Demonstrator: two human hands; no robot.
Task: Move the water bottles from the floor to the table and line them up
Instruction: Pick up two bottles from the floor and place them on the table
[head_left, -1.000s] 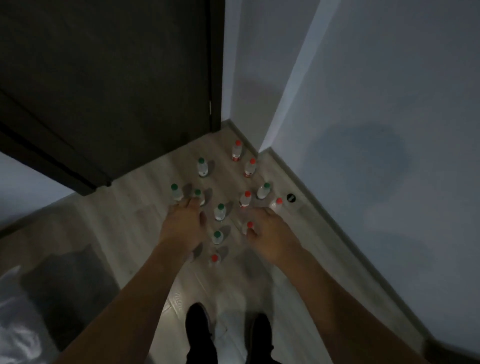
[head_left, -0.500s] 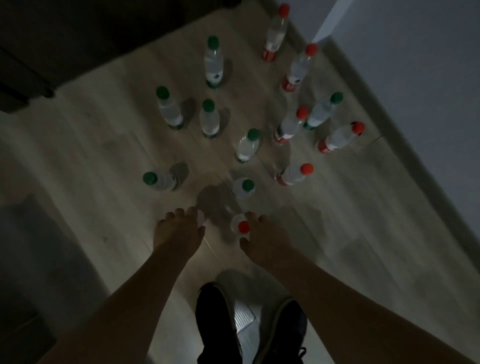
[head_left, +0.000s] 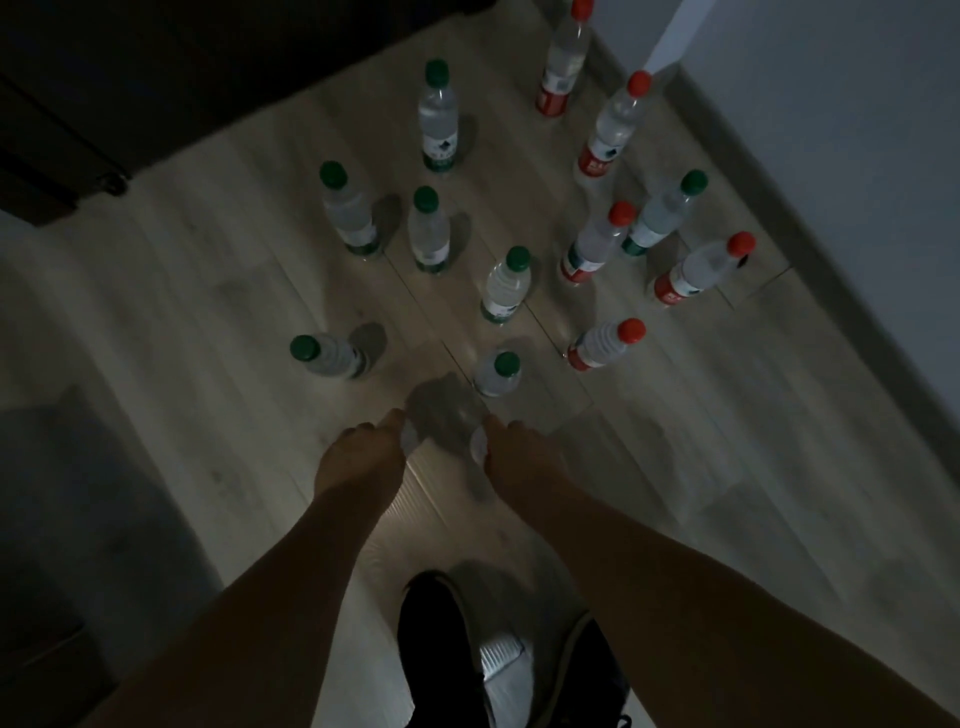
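Head view, dim light. Landmark: the green-cap bottle (head_left: 497, 374) closest to the hands, standing on the floor (head_left: 208, 291). Since a second ago the camera has dropped from standing height to close over the cluster, and both hands have come down just short of the landmark. Left hand (head_left: 361, 460) sits below-left of it, fingers (head_left: 387, 418) curled over the left bottle (head_left: 409, 442), of which only a pale sliver shows. Right hand (head_left: 522, 462) sits directly below the landmark, fingers curled over the right bottle (head_left: 478, 442). Its red cap, visible half a second ago, is now hidden under the palm. Both grips look closed on the bottle tops, though the hands hide the contact itself. Neither bottle reads as lifted yet, and their shadow pools on the floor between the hands and the landmark. Twelve other bottles stand untouched beyond and to either side of the landmark, green caps mostly left, red caps mostly right. Shoes (head_left: 441, 639) are well below it. No surface in view. Judgement: first pick-up pair is secured. The lift and carry come next, and nearly the whole task remains.
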